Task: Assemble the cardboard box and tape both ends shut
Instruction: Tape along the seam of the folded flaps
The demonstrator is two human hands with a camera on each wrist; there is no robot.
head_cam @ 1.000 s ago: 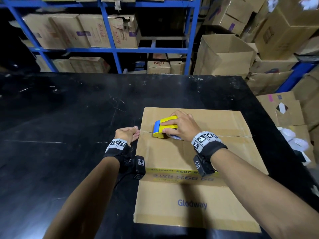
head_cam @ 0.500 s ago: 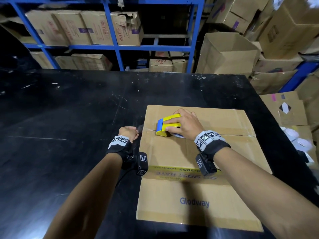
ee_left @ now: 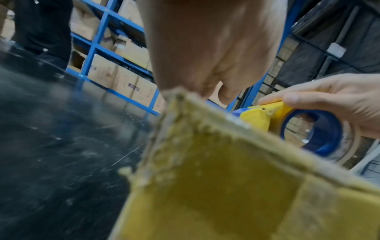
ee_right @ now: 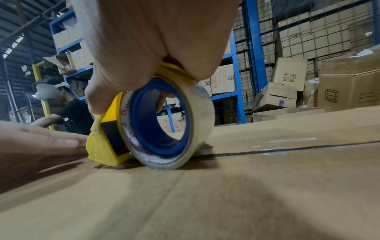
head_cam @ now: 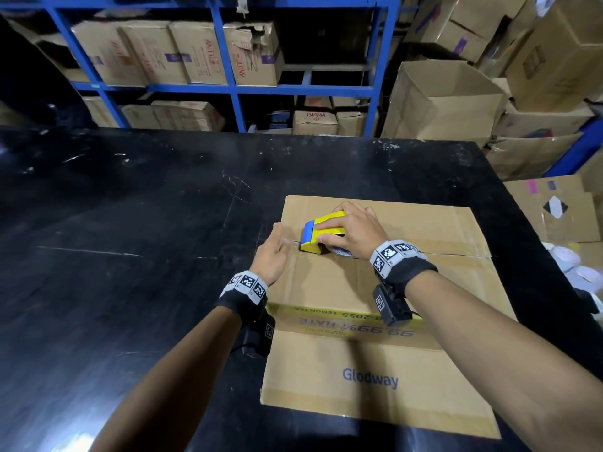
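A brown cardboard box with "Glodway" printed on its side stands on the black table, top flaps folded shut along a centre seam. My right hand grips a yellow and blue tape dispenser with a clear tape roll, pressed on the seam near the box's left edge. My left hand lies with straight fingers on the top left edge of the box, just left of the dispenser. Clear tape shines along the seam behind the roll.
Blue shelving with cardboard cartons stands behind the table. Open and stacked cartons crowd the right side. More boxes sit beyond the table's right edge. A person in a black shirt is at the far left in the right wrist view.
My left hand has uncurled and moved up onto the box's left edge beside the dispenser. The right hand and dispenser stay near the left end of the seam.
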